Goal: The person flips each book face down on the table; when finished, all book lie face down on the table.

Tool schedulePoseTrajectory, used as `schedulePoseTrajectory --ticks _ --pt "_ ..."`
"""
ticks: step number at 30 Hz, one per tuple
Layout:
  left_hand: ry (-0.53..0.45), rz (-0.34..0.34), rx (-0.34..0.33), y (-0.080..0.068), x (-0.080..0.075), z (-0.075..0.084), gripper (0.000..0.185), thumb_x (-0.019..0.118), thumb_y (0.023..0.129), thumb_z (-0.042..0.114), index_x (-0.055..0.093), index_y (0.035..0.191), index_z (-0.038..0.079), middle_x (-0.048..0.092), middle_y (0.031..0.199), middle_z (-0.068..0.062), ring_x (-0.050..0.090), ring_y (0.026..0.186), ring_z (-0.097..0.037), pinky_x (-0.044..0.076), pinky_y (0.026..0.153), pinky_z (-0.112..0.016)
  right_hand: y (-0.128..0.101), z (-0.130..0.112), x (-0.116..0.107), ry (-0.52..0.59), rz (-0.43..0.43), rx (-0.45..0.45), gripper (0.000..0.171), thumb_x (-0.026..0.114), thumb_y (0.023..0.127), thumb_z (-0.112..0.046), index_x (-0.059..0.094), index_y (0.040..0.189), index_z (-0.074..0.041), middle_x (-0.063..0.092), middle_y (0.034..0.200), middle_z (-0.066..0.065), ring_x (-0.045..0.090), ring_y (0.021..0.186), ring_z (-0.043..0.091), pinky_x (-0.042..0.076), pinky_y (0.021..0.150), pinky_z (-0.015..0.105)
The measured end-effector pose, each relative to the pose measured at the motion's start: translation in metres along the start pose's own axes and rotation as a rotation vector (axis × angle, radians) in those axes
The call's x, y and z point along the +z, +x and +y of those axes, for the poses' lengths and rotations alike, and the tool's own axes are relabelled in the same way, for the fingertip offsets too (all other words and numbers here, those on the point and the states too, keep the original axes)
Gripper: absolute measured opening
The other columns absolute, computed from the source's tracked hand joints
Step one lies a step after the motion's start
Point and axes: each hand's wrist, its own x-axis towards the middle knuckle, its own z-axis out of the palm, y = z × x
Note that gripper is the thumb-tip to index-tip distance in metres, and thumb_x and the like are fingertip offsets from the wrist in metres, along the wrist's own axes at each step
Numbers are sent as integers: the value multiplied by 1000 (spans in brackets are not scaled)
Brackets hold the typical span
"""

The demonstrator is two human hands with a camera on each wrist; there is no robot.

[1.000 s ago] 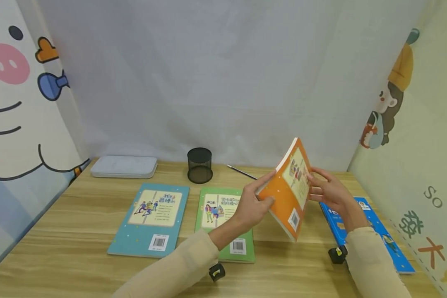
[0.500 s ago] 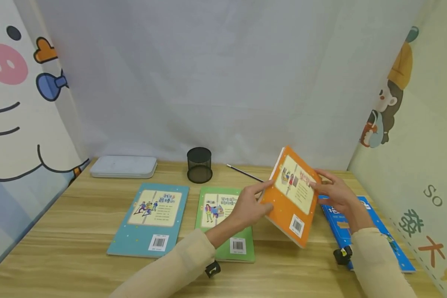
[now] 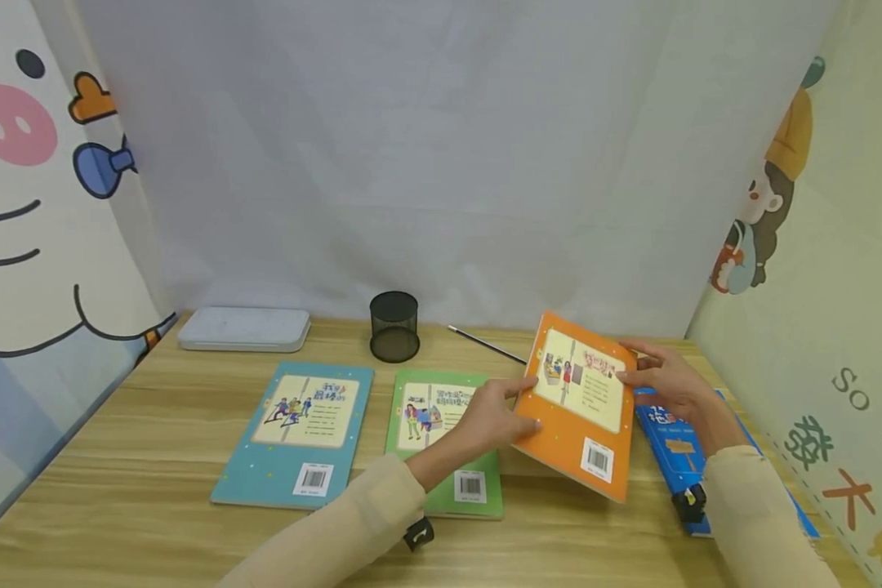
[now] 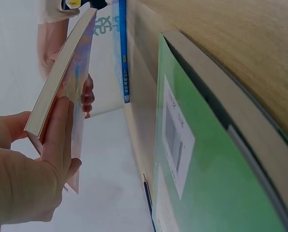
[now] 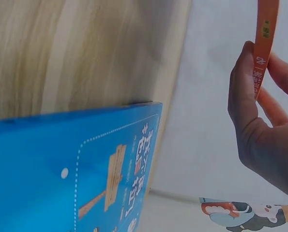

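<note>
— While the head view shows three books lying flat, the thin orange paperback book [image 3: 579,403] is held in both hands, tilted, its barcode corner lowest and close over the pale wooden table [image 3: 154,425]. How far along would you call that?

— Nearly down, I'd judge. It hangs between the green paperback book [image 3: 441,425] and the bright blue paperback book [image 3: 672,437], back cover up like the green one and the teal paperback book [image 3: 297,433]. The left hand [image 3: 494,418] pinches its left edge, thumb on the cover; the right hand [image 3: 667,382] has its fingers on the far right edge.

— And the left wrist view?

— The left hand [image 4: 22,174] grips the orange book [image 4: 66,92] with the thumb along the page edge and the palm behind. That book stands clear of the green book [image 4: 206,183], which lies flat on the table [image 4: 240,53]. Setting down and letting go remain.

— The right wrist view?

— Here the right hand [image 5: 265,130] pinches the orange book's [image 5: 265,34] edge between thumb and fingers, a closed grip. The blue book [image 5: 66,169] lies flat on the table [image 5: 76,48] beside it, not touching the hand.

— Anything else on the table?

— A black mesh pen cup [image 3: 394,326], a thin dark pen [image 3: 485,344] and a flat pale grey case [image 3: 244,328] sit at the back.
</note>
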Motion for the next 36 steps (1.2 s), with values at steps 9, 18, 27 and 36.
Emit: schedulePoseTrajectory --ticks 9,18,27,36 --pt "112 -61 -58 -1 9 -6 70 83 76 3 56 141 6 58 142 -17 64 95 -16 57 80 -25 3 -1 1 -148 16 25 74 63 98 -12 21 159 -4 41 138 31 59 97 21 59 80 36" --pt "46 -175 -109 -8 14 -12 75 81 76 -5 50 144 -1 59 135 -24 65 62 -14 59 58 -27 7 -3 3 -236 -39 -6 69 63 95 -4 27 154 4 49 120 25 59 91 20 60 81 42" --pt "23 -270 -121 -13 17 -16 75 79 78 -8 45 146 -6 66 99 -17 70 58 -24 60 55 -32 12 -1 4 -277 -86 22 71 65 93 1 26 152 9 50 125 35 62 90 22 61 80 41" --pt "38 -298 -140 -16 23 -19 76 81 75 -10 47 144 -6 61 121 -28 72 60 -32 59 52 -33 16 6 5 -263 -151 73 72 63 91 5 25 152 11 61 113 29 68 88 23 61 79 41"
